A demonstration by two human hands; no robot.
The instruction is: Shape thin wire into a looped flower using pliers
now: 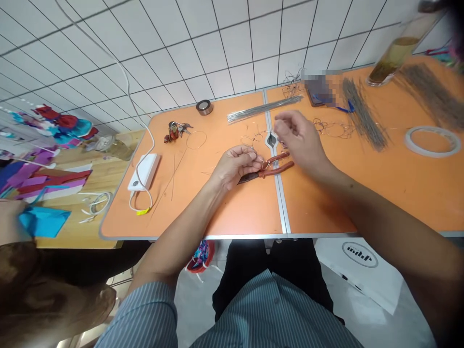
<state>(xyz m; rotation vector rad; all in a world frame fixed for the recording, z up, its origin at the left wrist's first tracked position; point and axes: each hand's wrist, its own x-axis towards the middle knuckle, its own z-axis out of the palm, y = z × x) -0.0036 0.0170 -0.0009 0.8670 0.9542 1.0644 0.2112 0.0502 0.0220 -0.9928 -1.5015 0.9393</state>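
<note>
1. Two orange tabletops join at a metal seam.
2. Red-handled pliers lie across that seam.
3. Right hand, at the pliers' 2 o'clock, bunches its fingers narrowly; whether they hold anything cannot be told.
4. Left hand, at 9 o'clock, pinches thin wire.

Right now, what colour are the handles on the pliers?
The pliers' handles are reddish-brown, and they show best in the head view.
</note>
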